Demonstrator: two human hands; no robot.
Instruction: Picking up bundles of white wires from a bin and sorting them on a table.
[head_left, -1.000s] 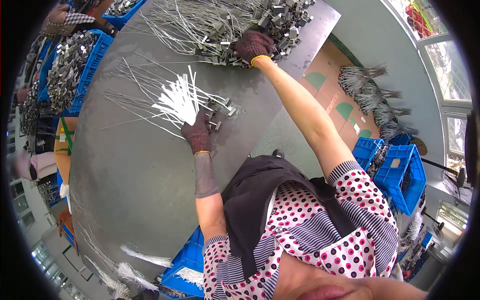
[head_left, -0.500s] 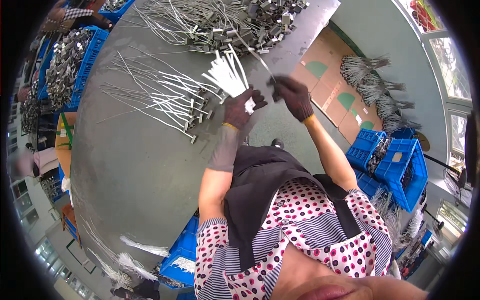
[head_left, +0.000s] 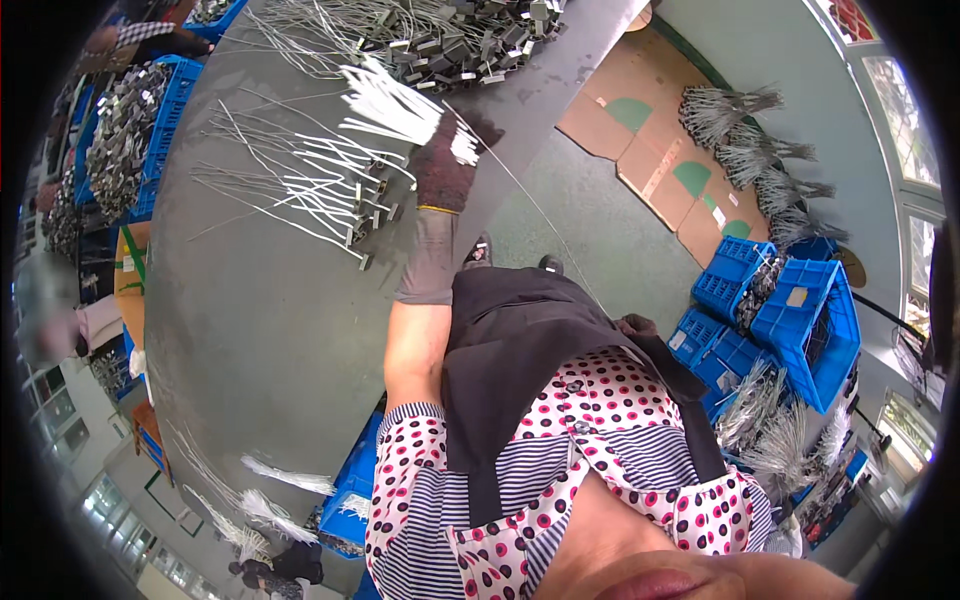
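The grey desk point(head_left: 280, 320) carries the work; the large pile of wires with metal end pieces point(head_left: 460, 50) lies at its far side, apart from both hands. A smaller spread of white-ended wires point(head_left: 330, 190) lies to the near left of that pile, its arrangement essentially unchanged over the last half second.

The left hand point(head_left: 443, 170), gloved, is now slightly farther left relative to the wearer's body. Its grip is clamped around the bundle of white strips point(head_left: 385, 105), which is over the desk's right part, fanned toward the far left.

The right hand point(head_left: 636, 324) shows the main change: it has left its place just beside the left hand and is now drawn back near the body, at the right edge of the black apron point(head_left: 545, 320). Its grip is partly hidden; closure cannot be told.

The thin strand point(head_left: 548, 222) now runs nearly straight from the left glove toward the right hand. In this inspection's judgement, a single strand is being drawn lengthwise alongside the bundle.
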